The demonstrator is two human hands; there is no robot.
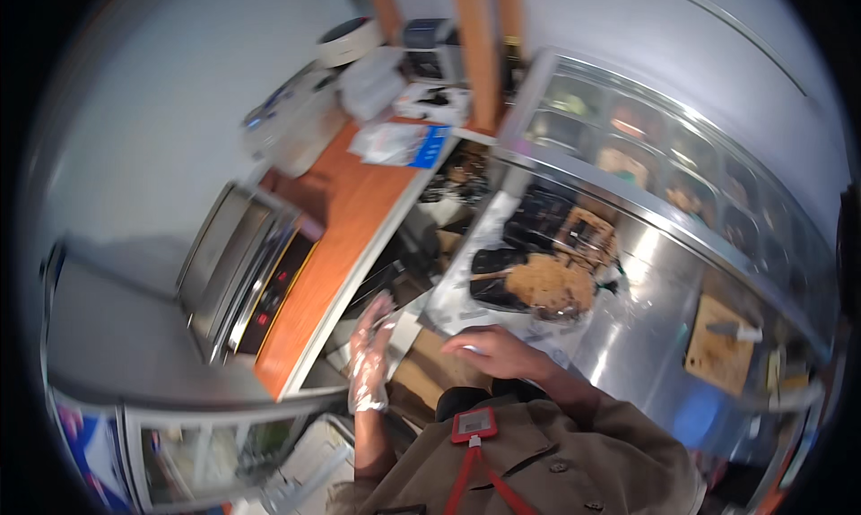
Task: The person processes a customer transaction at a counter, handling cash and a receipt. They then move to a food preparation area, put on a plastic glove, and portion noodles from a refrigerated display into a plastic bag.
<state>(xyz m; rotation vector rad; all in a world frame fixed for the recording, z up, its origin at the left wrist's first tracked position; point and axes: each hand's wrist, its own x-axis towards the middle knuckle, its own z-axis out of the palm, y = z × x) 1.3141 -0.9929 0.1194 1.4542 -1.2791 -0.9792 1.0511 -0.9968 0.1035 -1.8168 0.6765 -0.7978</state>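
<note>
My left hand wears a clear plastic glove and is held out over the gap between the counters, with nothing seen in it. Bare, my right hand is at the near edge of the steel counter; its fingers are curled, and whether they hold anything is unclear. Beyond it, a tan, crumb-like food in clear plastic lies by black containers on white sheeting.
A steel countertop appliance stands on the orange wooden counter. At the right, a knife rests on a wooden cutting board. Glass-covered food pans line the back. A cardboard box sits low between the counters.
</note>
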